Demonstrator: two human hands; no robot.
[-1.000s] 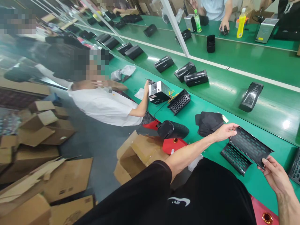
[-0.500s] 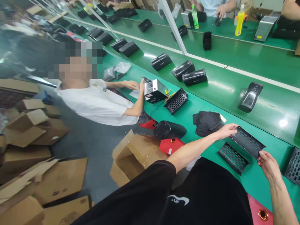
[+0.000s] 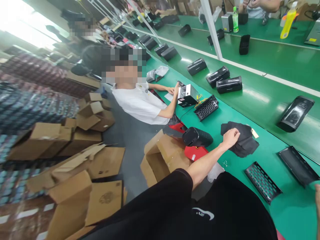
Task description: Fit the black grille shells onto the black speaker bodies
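My left hand (image 3: 231, 137) is over a loose pile of thin black cloth sheets (image 3: 242, 146) on the green bench. Its fingers are pinched together on the cloth at the top; whether a sheet is lifted is hard to make out. Only a blurred edge of my right hand (image 3: 317, 196) shows at the right border, its fingers hidden. Close to it lies a black speaker grille lined with dark mesh (image 3: 297, 165), seen from its hollow side. A second perforated black grille (image 3: 262, 181), with green showing through its holes, lies nearer my body.
A co-worker in a white shirt (image 3: 142, 103) sits left, beside a metal box (image 3: 187, 95) and another grille (image 3: 207, 107). A black speaker (image 3: 197, 136) stands near an open carton (image 3: 160, 160). Several speakers (image 3: 229, 84) lie on the green conveyor (image 3: 255, 103).
The meshed grille has gone from both hands to the bench at right. My left hand has moved left onto the cloth pile; my right hand is nearly out of view. The view has swung left.
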